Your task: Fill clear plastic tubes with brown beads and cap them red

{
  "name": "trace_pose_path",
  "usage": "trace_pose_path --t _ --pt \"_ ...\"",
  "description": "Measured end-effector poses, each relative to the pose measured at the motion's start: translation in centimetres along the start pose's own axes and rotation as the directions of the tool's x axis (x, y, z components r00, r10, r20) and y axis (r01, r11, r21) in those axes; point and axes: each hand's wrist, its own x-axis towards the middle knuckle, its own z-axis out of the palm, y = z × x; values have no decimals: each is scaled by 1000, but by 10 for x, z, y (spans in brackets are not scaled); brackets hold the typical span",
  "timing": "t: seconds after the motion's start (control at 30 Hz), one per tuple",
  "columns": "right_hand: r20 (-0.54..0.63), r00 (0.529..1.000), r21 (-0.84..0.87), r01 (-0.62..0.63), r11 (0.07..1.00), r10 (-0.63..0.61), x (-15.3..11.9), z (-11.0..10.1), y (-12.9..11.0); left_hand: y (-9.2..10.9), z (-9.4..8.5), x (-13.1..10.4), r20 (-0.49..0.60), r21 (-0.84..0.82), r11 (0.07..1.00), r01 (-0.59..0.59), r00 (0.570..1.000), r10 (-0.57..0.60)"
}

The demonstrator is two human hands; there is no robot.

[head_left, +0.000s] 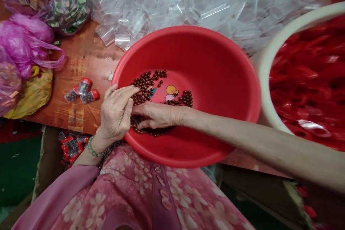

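Observation:
A red basin (215, 68) holds many small, round, dark brown beads (142, 84), mostly gathered at its left side. My left hand (115, 111) lies over the left rim, its fingers stretched toward the beads and its thumb apart from them. A green bead bracelet (94, 147) circles that wrist. Reaching across from the right, my right hand (156, 115) is down inside the basin among the beads. Its thumb is spread from the fingers, whose tips are partly hidden beside my left hand. Anything under either palm is out of sight.
Several small red-capped containers of dark beads (84, 87) lie on the wooden table (81, 50). More fill a box (71, 147) below. Clear plastic containers (172, 3) are heaped behind. A white tub (266, 79) of red pieces stands right, a pink plastic bag (27, 43) left.

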Motion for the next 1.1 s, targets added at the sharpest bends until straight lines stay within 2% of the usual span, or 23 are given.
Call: trace_pose_path --t 0.1,0.2,0.33,0.47,0.57,0.63,0.7,0.8,0.9,1.0,1.1 --pt "-79 996 314 -12 949 39 -9 -5 5 4 -9 -1 22 -92 996 17 1000 -15" --pt "-156 988 426 53 903 16 -26 -16 3 10 -23 -4 147 -221 971 92 987 -60" --pt "-324 941 317 201 927 -93 -50 -34 -10 16 -27 -6 350 -372 877 304 921 -171" --pt "-489 855 177 292 940 -174 -66 -41 -22 22 -11 -1 505 -569 672 474 846 -170" --pt "-547 813 137 321 937 -198 -76 -39 -28 30 2 3 526 -618 584 527 829 -190" --pt "-573 797 152 334 930 -192 -83 -35 -30 35 7 4 492 -630 593 501 849 -194" --pt "-610 778 196 332 923 -150 -89 -31 -30 39 10 5 446 -619 647 444 878 -176" --pt "-690 720 230 316 920 -75 -93 -26 -31 44 13 6 390 -540 769 342 911 -131" --pt "-739 668 183 321 929 -85 -93 -23 -32 47 16 7 355 -489 830 270 930 -94" --pt "-770 630 155 337 929 -100 -94 -19 -33 49 19 8 374 -481 822 305 919 -122" --pt "-827 561 211 330 920 -11 -97 -12 -30 49 21 8 408 -476 779 407 887 -215"
